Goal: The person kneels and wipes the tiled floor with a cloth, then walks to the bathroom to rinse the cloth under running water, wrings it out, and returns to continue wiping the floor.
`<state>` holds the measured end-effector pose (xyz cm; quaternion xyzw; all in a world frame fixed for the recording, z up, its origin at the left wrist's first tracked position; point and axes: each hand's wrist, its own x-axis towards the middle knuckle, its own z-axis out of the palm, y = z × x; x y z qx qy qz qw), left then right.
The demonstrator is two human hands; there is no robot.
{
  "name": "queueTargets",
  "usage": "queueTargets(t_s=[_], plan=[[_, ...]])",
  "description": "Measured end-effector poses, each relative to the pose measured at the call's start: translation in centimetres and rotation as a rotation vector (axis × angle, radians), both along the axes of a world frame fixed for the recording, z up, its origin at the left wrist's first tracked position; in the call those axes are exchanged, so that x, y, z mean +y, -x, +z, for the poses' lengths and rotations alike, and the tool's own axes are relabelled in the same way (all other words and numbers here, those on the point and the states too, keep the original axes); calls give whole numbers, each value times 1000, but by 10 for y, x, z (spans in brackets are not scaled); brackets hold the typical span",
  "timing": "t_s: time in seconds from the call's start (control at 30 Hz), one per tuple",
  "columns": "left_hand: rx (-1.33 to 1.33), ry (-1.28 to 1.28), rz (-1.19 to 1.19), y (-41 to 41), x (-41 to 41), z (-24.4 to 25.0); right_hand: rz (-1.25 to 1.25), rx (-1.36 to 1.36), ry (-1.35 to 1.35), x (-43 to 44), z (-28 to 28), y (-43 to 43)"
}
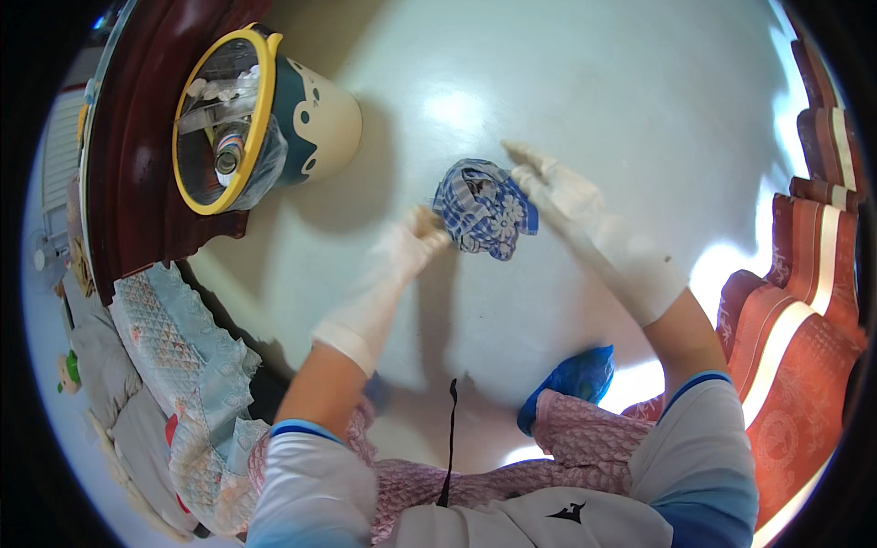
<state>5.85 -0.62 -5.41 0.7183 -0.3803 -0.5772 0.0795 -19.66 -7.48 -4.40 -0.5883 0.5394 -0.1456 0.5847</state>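
A bunched blue-and-white checked cloth (484,209) with a white flower pattern is in front of me, above the pale floor. My left hand (426,236), in a long whitish glove, touches its lower left edge; the fingers are blurred, and their grip is unclear. My right hand (541,175), gloved too, is at the cloth's upper right side, fingers pointing up and left. Whether it pinches the cloth cannot be made out.
A trash bin (318,120) with a yellow rim, holding a bottle and waste, stands at upper left by dark red wooden furniture (147,137). A quilted cover (171,342) hangs at left, red curtains (788,363) at right. A blue shoe cover (582,377) is near my leg.
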Motion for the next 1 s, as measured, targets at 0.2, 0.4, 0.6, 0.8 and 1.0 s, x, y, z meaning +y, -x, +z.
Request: queueTargets(t_s=[0.2,0.4,0.6,0.8,1.0], plan=[[-710,424,-1339,67,-59,46,-108,92,-11,17,8,58],[-483,267,-950,70,-105,-8,-276,31,-92,69,-53,119],[-654,323,-213,30,-143,-34,-435,21,-156,87,-50,129],[-456,472,-218,38,-115,-53,-424,84,-129,82,-37,123],[-361,273,-178,107,-23,-24,-437,91,-138,75,-43,120]])
